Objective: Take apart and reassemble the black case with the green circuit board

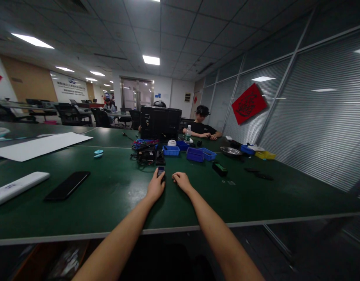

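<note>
My left hand (155,187) is closed around a small dark device (160,170), whose top end shows between the thumb and fingers, over the green table (109,210). To the right, apart from it, my right hand (182,181) rests on the table with its fingers curled; whether anything is inside them is too small to tell. Just beyond the left hand lie a black box with cables (146,156) and a bundle of red and blue wires (145,144).
Blue bins (195,155), a white ball (172,143), a bottle (188,133) and a monitor (161,121) stand farther back. A black slab (67,186) and white case (20,188) lie left. A green-and-black box (220,169) lies right. A person (202,127) sits across.
</note>
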Demonstrator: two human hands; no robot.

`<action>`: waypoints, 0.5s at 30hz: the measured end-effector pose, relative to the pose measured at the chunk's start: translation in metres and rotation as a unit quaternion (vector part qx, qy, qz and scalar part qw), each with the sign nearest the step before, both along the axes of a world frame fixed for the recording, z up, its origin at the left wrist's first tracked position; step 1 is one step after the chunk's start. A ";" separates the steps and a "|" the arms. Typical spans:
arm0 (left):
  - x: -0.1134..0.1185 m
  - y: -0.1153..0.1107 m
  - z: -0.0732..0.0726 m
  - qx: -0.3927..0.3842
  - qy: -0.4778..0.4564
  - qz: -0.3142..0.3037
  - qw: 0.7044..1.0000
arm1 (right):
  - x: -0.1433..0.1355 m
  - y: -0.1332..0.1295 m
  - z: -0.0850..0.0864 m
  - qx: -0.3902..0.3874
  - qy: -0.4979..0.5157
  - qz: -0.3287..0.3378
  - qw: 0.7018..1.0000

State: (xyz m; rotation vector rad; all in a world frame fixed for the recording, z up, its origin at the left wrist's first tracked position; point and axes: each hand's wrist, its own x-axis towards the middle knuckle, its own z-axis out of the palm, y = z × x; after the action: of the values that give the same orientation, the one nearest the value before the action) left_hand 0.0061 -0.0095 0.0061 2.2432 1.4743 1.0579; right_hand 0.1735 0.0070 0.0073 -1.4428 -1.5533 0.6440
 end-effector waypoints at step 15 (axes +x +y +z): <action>-0.088 0.021 0.013 -0.006 0.067 0.163 0.984 | 0.008 0.008 -0.009 -0.015 0.019 0.008 1.000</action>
State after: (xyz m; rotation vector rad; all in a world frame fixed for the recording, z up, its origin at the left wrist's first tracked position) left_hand -0.0824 0.0117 0.0196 2.1481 1.9501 0.9960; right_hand 0.1816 0.0153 -0.0016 -1.4347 -1.5335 0.7035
